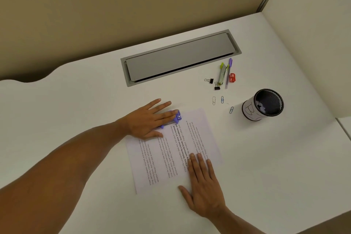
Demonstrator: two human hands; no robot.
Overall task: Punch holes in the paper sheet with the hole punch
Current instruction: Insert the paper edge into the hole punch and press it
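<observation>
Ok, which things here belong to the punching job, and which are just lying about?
Job: paper sheet, purple hole punch, left hand pressing it, right hand flat on the sheet.
Lying about: stapler, pen, binder clips, paper clips, mesh cup.

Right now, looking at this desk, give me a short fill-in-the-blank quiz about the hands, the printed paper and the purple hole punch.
1. The left hand presses flat on the purple ____, which sits at the far edge of the printed paper sheet.
2. The right hand lies flat on the ____.
3. The black mesh cup stands to the ____ of the sheet.

Missing words: hole punch; paper sheet; right
</observation>
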